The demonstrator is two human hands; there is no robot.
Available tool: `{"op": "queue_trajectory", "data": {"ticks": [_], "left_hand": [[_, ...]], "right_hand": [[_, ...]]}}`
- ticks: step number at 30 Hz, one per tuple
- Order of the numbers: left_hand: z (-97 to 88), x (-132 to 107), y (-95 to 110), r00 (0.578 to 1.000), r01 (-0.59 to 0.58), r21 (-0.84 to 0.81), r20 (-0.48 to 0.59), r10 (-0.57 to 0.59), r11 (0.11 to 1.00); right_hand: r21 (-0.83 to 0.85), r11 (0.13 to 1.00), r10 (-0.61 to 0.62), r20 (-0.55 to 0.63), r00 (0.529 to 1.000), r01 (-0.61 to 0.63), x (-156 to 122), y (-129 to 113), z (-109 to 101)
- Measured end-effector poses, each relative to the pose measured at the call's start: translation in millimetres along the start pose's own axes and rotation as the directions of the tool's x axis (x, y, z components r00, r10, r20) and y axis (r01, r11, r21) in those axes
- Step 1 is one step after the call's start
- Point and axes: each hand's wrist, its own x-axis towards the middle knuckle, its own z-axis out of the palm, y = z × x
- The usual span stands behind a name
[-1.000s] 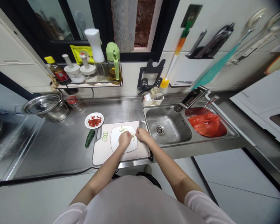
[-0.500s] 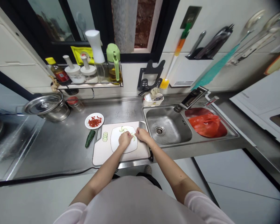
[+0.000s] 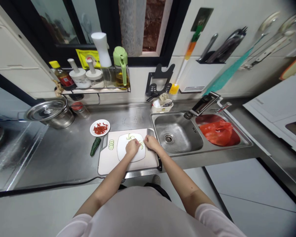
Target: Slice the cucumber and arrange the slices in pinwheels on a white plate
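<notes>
My left hand point(image 3: 132, 147) and my right hand point(image 3: 150, 143) meet over a white plate point(image 3: 120, 150) that lies on a pale cutting board point(image 3: 108, 163). Both hands have their fingers curled, and their fingertips pinch pale green cucumber slices point(image 3: 141, 145) between them. More slices point(image 3: 130, 136) lie on the plate's far rim. A short row of slices point(image 3: 111, 144) sits on the board left of the plate. A dark green cucumber piece point(image 3: 95, 146) rests on the steel counter left of the board. A knife point(image 3: 158, 162) lies along the board's right edge, under my right forearm.
A small dish of chopped red chilli point(image 3: 100, 127) stands behind the board. The sink point(image 3: 177, 135) is just to the right, with a red bag point(image 3: 218, 131) in its second basin and a faucet point(image 3: 202, 103) above. A lidded pot point(image 3: 49, 112) and a bottle shelf point(image 3: 98, 77) are at the back left.
Both hands stay over the plate; only the fingers shift slightly on the slices. Nothing else has moved.
</notes>
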Motion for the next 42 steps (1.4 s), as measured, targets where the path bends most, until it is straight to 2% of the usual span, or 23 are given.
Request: {"op": "queue_trajectory", "data": {"ticks": [8, 21, 26, 30, 34, 38, 42], "left_hand": [[-1.8, -1, 3, 1.0, 0.013, 0.005, 0.005, -0.013, 1.0], [-3.6, -5, 1, 1.0, -0.001, -0.051, -0.024, 0.0, 0.999], [-10.7, -13, -5, 0.994, -0.023, -0.114, -0.107, 0.01, 0.993], [-18.9, -23, -16, 0.978, -0.03, -0.201, -0.208, -0.013, 0.979], [-27.2, -32, -32, 0.964, -0.025, -0.288, -0.261, -0.053, 0.957], [-38.5, -37, -57, 0.943, -0.013, -0.342, -0.316, -0.102, 0.94], [-54.2, -42, -87, 0.904, 0.033, -0.357, -0.387, -0.181, 0.933]], "right_hand": [[0.084, 0.994, -0.055, -0.106, 0.993, 0.064, -4, 7, 1], [0.19, 0.976, -0.062, -0.209, 0.976, 0.103, -14, 11, 5], [0.281, 0.95, -0.048, -0.297, 0.954, 0.135, -21, 5, -4], [0.364, 0.917, -0.031, -0.338, 0.941, 0.161, -29, -1, -15], [0.415, 0.89, -0.039, -0.343, 0.939, 0.189, -39, -9, -23], [0.448, 0.865, -0.064, -0.35, 0.934, 0.227, -52, -18, -23], [0.48, 0.835, -0.102, -0.343, 0.934, 0.267, -66, -25, -18]]}}
